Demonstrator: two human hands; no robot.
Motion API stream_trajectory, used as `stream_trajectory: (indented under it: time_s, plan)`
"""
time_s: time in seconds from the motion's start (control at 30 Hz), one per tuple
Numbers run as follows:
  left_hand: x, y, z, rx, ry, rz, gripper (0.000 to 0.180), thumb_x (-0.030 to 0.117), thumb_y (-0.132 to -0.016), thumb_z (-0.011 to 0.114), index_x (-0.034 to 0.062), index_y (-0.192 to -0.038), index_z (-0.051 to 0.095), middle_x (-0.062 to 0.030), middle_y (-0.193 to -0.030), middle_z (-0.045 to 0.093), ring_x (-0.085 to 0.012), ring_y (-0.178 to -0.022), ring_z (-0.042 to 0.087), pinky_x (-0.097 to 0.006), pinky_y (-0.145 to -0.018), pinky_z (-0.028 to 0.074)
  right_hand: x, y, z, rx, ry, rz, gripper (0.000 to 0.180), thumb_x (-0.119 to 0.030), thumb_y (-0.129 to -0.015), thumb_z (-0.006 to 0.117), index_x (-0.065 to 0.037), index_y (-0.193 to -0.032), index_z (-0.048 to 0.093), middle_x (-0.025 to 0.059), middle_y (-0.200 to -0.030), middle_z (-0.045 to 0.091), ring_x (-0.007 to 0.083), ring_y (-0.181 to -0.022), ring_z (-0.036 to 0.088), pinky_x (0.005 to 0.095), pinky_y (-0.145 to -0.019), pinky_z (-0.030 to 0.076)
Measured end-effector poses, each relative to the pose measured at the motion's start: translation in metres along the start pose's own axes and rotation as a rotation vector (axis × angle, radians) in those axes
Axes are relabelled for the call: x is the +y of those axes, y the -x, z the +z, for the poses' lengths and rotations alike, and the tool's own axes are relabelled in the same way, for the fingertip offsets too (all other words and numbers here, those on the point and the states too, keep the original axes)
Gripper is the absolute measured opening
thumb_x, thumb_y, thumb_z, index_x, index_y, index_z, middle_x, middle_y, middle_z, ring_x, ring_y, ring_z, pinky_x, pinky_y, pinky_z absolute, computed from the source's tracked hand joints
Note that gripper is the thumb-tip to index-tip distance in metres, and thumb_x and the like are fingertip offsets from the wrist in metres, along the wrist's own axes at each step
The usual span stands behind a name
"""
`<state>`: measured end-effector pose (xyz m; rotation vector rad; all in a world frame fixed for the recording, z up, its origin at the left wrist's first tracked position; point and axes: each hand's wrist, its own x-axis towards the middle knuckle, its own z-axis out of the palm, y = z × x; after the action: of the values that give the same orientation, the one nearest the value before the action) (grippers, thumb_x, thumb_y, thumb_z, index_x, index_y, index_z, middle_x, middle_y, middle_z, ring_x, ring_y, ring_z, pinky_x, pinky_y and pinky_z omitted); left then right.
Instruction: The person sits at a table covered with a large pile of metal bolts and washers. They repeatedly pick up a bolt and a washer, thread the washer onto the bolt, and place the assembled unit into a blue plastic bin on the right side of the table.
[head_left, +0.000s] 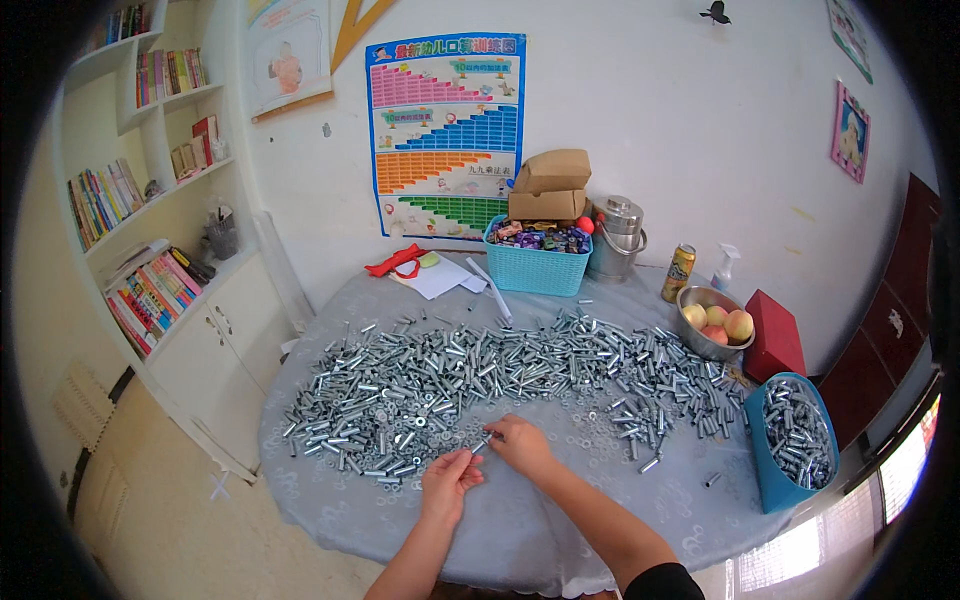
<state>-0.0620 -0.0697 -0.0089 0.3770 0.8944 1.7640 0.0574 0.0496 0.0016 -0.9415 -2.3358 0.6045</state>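
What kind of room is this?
Probably a room in a home, maybe a child's study corner, used here for sorting work. Bookshelves full of books line the left wall, a colourful learning poster hangs behind, and a round table is heaped with small metal bolts.

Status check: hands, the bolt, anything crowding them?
Left hand and right hand both pinching one bolt. Bolt pile and washers right ahead; blue bin off right.
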Motion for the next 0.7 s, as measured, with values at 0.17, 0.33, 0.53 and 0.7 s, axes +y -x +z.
stream_trajectory:
  time_s: [0.17, 0.33, 0.53, 0.7]
  plan:
    - [0.001, 0.005, 0.003, 0.002, -0.038, -0.005, 0.013, 0.009, -0.084, 0.06, -0.0013, -0.093, 0.06, -0.0144, -0.085, 0.065, -0.0138, -0.061, 0.06, -0.027, -0.058, 0.053, 0.008, 0.006, 0.001, 0.038, -0.246, 0.135, 0.021, -0.013, -0.075, 0.066, -0.005, -0.094, 0.064, 0.0078, -0.089, 0.063, 0.018, -0.078, 0.06, 0.0292, -0.07, 0.048]
    - [-0.005, 0.004, 0.005, 0.012, -0.085, -0.042, 0.014, 0.009, -0.084, 0.06, -0.002, -0.092, 0.06, -0.0141, -0.083, 0.064, -0.0127, -0.059, 0.059, -0.026, -0.054, 0.052, 0.011, 0.032, -0.023, 0.083, -0.866, 0.272, 0.018, -0.005, -0.079, 0.064, -0.004, -0.098, 0.063, 0.0008, -0.091, 0.063, 0.0082, -0.083, 0.057, 0.0237, -0.073, 0.046]
    - [-0.007, 0.005, 0.008, -0.047, -0.145, -0.062, 0.013, 0.008, -0.082, 0.061, -0.0031, -0.09, 0.06, -0.0142, -0.08, 0.064, -0.012, -0.055, 0.057, -0.025, -0.049, 0.05, 0.0, 0.052, -0.037, 0.045, -0.703, 0.187, 0.022, -0.004, -0.08, 0.063, -0.005, -0.102, 0.063, 0.0014, -0.094, 0.063, 0.0097, -0.085, 0.058, 0.0237, -0.076, 0.045]
    - [-0.005, 0.007, 0.009, -0.051, -0.176, -0.073, 0.013, 0.008, -0.082, 0.063, -0.0037, -0.088, 0.06, -0.0136, -0.077, 0.064, -0.012, -0.053, 0.057, -0.025, -0.047, 0.05, -0.004, 0.055, -0.039, 0.069, -0.573, 0.062, 0.023, -0.006, -0.079, 0.064, -0.005, -0.102, 0.063, 0.0058, -0.093, 0.064, 0.0145, -0.084, 0.06, 0.0261, -0.074, 0.047]
